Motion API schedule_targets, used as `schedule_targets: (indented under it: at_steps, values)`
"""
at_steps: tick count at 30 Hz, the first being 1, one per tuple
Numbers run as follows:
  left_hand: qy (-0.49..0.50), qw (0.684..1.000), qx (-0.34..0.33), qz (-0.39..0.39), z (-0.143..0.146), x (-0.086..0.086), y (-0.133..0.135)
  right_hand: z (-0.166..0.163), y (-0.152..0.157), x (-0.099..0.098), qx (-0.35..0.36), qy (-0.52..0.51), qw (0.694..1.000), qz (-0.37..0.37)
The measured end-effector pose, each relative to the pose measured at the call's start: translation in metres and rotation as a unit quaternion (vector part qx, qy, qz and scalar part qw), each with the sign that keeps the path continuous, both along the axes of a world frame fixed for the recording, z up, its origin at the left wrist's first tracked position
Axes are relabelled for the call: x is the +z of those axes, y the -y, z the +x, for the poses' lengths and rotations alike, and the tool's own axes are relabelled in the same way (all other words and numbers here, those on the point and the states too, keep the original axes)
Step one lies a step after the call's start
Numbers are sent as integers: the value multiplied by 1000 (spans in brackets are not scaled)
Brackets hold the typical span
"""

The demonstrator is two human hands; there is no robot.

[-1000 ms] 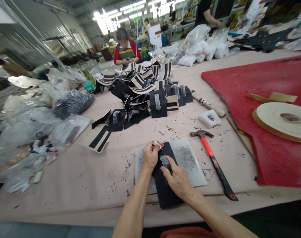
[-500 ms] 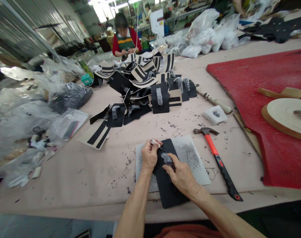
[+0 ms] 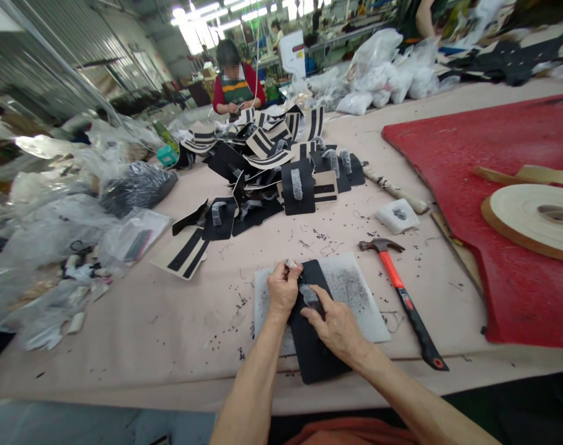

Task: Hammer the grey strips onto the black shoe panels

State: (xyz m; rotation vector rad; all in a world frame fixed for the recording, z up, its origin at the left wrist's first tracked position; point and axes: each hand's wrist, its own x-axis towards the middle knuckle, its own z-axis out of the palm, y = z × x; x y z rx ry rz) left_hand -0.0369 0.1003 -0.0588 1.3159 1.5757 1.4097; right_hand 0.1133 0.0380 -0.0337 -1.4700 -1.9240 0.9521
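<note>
My left hand (image 3: 282, 290) is closed on a short white-wrapped tool (image 3: 290, 264) at the upper left edge of a black panel (image 3: 311, 361). The tool's lower end is hidden by my fingers. My right hand (image 3: 340, 327) grips a plastic-wrapped handle (image 3: 309, 296) fixed on the panel, thumb on one side and forefinger on the other. Under the panel lies a pale board (image 3: 358, 296), speckled with dark marks and bits. A claw hammer (image 3: 402, 300) with a red and black handle rests to the right of the board.
Beyond my hands is a heap of black and cream panels (image 3: 298, 185). On the right lie a white block (image 3: 397, 216), a red sheet (image 3: 503, 296) and a tape roll (image 3: 517, 216). Plastic bags (image 3: 63, 216) crowd the left. A person (image 3: 237, 80) works across the table.
The white-wrapped tool in my left hand has tipped from slanting sideways to more upright. My right hand keeps its grip on the handle. The whole view has shifted slightly.
</note>
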Motion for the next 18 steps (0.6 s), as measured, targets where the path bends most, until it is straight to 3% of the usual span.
schedule_targets:
  at_steps: [2,4,7,9,12,15,18]
  values:
    - [-40,999,4,8,1,0,1,9,0,7,17,-20,1000,-12]
    - [-57,998,5,14,2,0,2,29,-1,11,-1,2,1000,22]
    - [-72,997,-13,25,1,-1,3,79,-4,7,-95,160,974,126]
    - [-93,995,-32,34,0,0,4,117,-6,-3,-145,278,940,134]
    - [-115,991,-53,46,-1,3,5,160,-12,-17,-193,305,932,20]
    - [-110,990,-65,57,-1,7,6,174,-20,-14,-202,145,958,-142]
    - [-106,990,-72,63,-1,8,7,162,-27,11,-158,-42,955,-249]
